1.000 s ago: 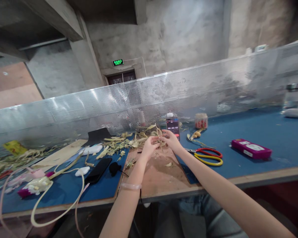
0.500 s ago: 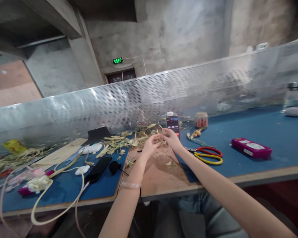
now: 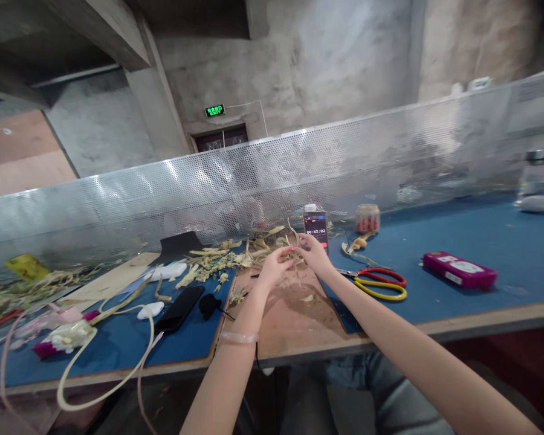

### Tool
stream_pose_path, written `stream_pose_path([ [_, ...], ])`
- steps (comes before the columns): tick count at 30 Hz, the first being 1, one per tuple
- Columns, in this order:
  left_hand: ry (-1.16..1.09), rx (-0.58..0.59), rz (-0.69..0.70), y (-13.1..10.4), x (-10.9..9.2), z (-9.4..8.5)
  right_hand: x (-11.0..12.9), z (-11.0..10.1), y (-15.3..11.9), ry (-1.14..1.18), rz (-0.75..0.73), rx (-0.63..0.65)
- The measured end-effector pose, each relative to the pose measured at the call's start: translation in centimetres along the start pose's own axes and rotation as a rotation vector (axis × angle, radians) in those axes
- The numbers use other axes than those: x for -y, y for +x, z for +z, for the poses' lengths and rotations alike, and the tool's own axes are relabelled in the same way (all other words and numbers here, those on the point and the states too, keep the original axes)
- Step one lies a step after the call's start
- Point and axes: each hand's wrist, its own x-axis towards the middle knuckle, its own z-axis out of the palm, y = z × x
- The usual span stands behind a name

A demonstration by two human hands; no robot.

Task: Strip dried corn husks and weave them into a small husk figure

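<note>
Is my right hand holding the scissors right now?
No, the scissors lie on the blue tabletop, apart from the right hand.

A blue-topped table (image 3: pixel 457 234) has a perforated metal partition (image 3: pixel 185 187) along its rear. Beyond: concrete wall (image 3: pixel 335 60), dark doorway (image 3: pixel 222 138), illuminated green exit sign (image 3: pixel 214 111) above the doorway.

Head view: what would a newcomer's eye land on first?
Probably the two bare hands, nearly fingertip to fingertip over the flat brown board, with crumpled, pale dried plant pieces just beyond. Behind the right hand, an upright black-screened phone shows 00:42:02. On the blue tabletop to the right lie scissors with red and yellow handles, then an oblong magenta box.
</note>
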Motion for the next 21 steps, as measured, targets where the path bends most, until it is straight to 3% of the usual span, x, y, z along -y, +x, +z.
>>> stream_pose_path([
  [14, 0.009, 0.007, -0.002, 0.1, 0.1, 0.1, -0.4, -0.1, 0.2, -0.082, -0.117, -0.028],
  [21, 0.059, 0.028, 0.012, 0.2, 0.5, 0.0, 1.1, -0.4, 0.0, -0.012, -0.026, -0.058],
])
